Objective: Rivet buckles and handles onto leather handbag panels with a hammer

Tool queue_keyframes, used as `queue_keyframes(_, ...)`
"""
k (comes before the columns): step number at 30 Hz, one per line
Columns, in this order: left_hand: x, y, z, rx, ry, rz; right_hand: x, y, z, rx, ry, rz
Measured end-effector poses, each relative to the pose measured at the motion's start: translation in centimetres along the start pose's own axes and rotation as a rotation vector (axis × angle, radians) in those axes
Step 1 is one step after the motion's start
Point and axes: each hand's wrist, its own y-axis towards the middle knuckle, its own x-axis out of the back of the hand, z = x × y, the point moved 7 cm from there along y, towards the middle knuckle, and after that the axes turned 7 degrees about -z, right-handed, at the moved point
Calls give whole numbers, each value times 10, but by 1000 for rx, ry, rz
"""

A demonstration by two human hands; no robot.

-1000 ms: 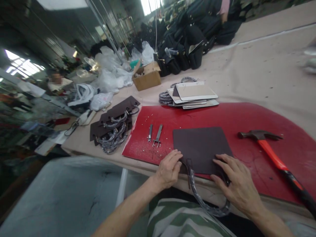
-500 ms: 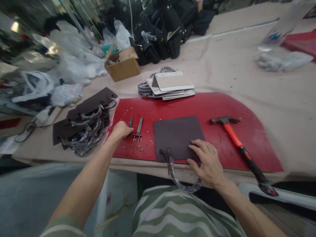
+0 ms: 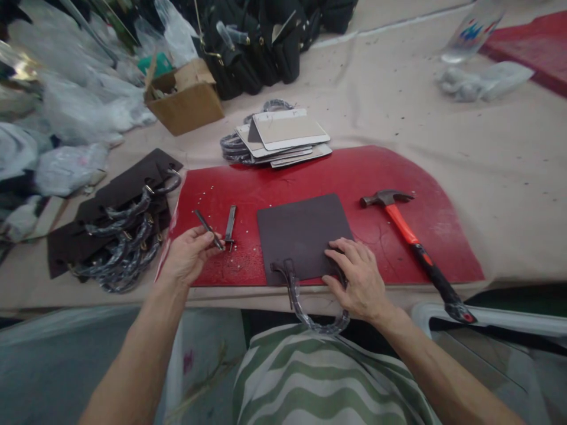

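Note:
Between the thumb and fingers of my left hand (image 3: 188, 255) is a slim dark metal punch (image 3: 205, 224), tilted above the red mat (image 3: 376, 177). Close to its tip lies a two-pronged punch (image 3: 231, 223), flat on the mat. My right hand (image 3: 359, 282) rests with spread fingers on the right edge of a dark brown panel (image 3: 303, 230). A plastic-wrapped curved handle (image 3: 301, 310) joins the panel's near edge and hangs past the table edge; its right end is partly hidden by my right hand. A claw hammer (image 3: 401, 224) with an orange-black grip lies to the right.
Brown panels with wrapped handles (image 3: 119, 236) are heaped at the left. Behind the mat sits a stack of pale-backed panels (image 3: 290, 130). Farther back are a cardboard box (image 3: 188, 109), black bags (image 3: 248, 59) and a clear plastic bottle (image 3: 472, 35). Small white bits dot the mat.
My left hand has lifted the slim punch off the mat and tilted it. My right hand stays on the panel. The whole view has shifted slightly.

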Motion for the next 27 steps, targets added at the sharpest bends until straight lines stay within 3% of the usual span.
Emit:
queue_keyframes(5,-73,-39,29,35,-209,123,1,0,1,-4,-3,9)
queue_keyframes(8,-113,-56,43,-15,-181,204,1,0,1,-10,-1,13)
queue_keyframes(11,-137,-67,52,-129,-68,283,2,0,1,-17,2,13)
queue_keyframes(17,-142,-80,55,-470,217,318,3,1,1,-28,5,10)
queue_keyframes(27,-146,-94,48,-670,336,285,1,1,1,-34,9,18)
